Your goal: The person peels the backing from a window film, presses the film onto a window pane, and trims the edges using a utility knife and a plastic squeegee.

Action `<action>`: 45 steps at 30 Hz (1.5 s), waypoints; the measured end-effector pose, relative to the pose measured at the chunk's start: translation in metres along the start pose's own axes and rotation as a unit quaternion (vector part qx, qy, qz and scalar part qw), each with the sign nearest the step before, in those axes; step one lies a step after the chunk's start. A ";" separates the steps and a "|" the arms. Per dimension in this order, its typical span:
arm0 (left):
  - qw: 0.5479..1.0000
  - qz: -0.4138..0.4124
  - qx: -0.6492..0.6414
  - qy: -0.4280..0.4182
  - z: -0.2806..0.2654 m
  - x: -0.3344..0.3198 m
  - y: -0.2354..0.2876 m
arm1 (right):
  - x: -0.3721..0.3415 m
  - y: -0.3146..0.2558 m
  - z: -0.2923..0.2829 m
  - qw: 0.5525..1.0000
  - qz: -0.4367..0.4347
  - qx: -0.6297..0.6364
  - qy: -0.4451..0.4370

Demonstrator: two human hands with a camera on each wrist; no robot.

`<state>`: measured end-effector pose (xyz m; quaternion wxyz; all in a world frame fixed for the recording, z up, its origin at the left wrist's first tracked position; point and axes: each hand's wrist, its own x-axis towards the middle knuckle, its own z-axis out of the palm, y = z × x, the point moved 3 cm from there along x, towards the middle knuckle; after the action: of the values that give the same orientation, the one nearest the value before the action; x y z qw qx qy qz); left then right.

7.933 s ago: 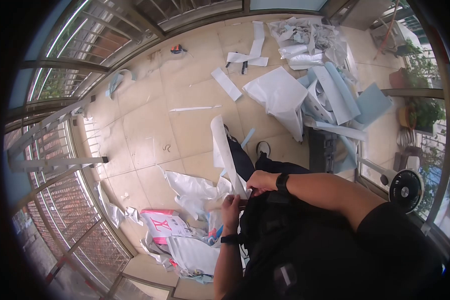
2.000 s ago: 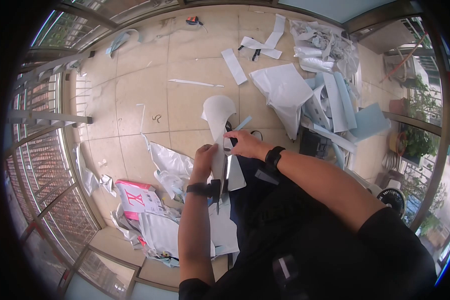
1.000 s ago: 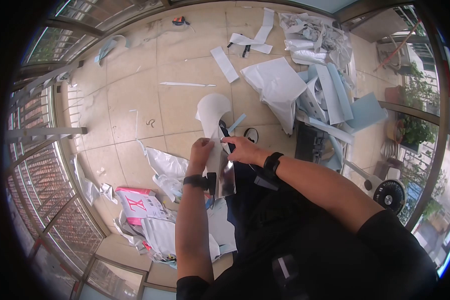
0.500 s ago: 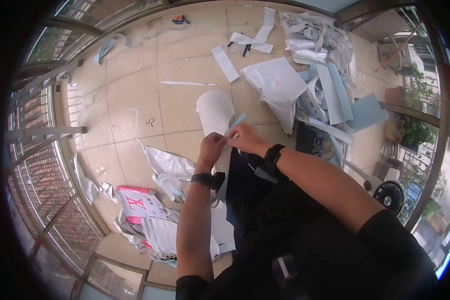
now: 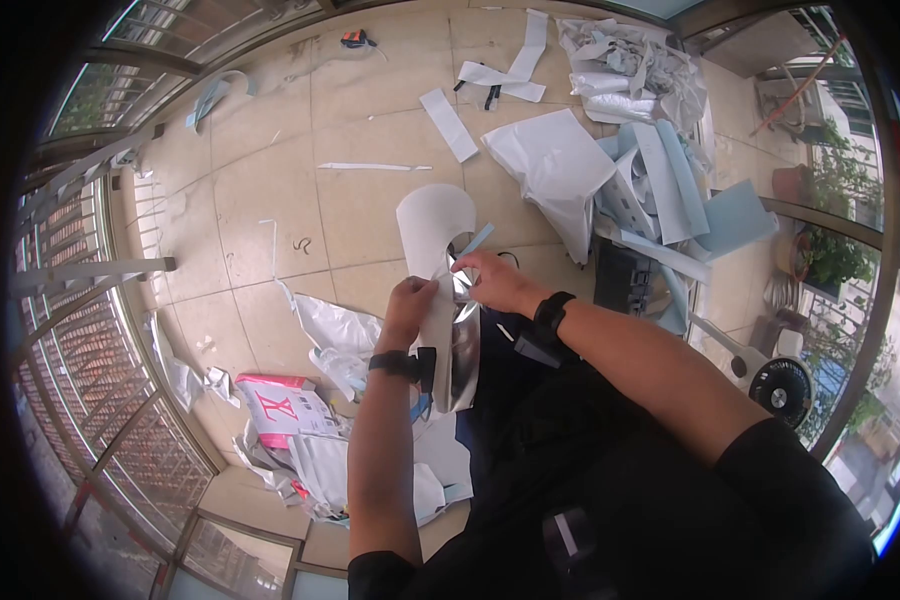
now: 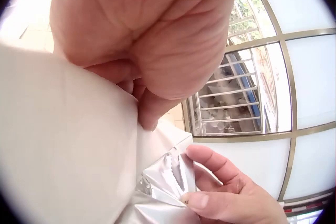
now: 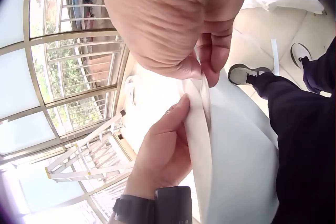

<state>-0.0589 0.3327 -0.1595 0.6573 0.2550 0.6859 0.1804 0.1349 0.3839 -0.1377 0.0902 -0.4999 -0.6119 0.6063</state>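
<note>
Here, a long, flexible white sheet (image 5: 436, 215) with a crinkled, silvery foil layer (image 5: 465, 360) is held up by both hands in front of the dark-trousered legs (image 7: 310, 140). Its long axis is pointed away from the body, the curled far end being set beyond the fingertips and the near end brought back below the wrists; whether the beige tiled floor (image 5: 360, 220) is touched by it cannot be told.

By the left hand (image 5: 408, 305), the edge of the white side is pinched between thumb and fingers. By the right hand (image 5: 498, 283), the foil is pinched between thumb and forefinger, just beside the left; the other right fingers are partly hidden. The crinkled foil is thus placed between the two grips, with the right hand nearer to it. Whether it is a separate film or the sheet's own backing cannot be made out.

As for writing, a glossy pink-and-white packet (image 5: 282, 408) is seen on the floor to the left, printed with large reddish letters that can be read as "XL"; the smaller print beside them is too small to be read. No brand can be made out on the round, dark-fronted fan (image 5: 780, 392) at the right.
</note>
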 end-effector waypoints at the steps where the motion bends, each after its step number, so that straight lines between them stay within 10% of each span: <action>1: 1.000 -0.001 -0.013 -0.008 0.000 0.001 -0.001 | 0.001 0.003 0.002 1.000 0.000 0.000 0.000; 17: 0.982 0.069 0.176 0.011 0.012 0.028 0.013 | -0.012 0.001 0.001 0.995 0.087 0.032 -0.025; 25: 0.919 0.265 0.292 -0.024 0.041 0.020 0.004 | -0.026 0.058 0.038 0.936 0.244 0.252 0.012; 45: 0.945 0.034 0.288 -0.151 0.089 0.046 -0.075 | -0.075 0.131 0.077 0.959 0.204 0.179 0.079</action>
<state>0.0205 0.2917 -0.2466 0.6450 0.4810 0.5922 -0.0436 0.1816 0.2489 -0.2283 0.1006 -0.6362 -0.3689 0.6701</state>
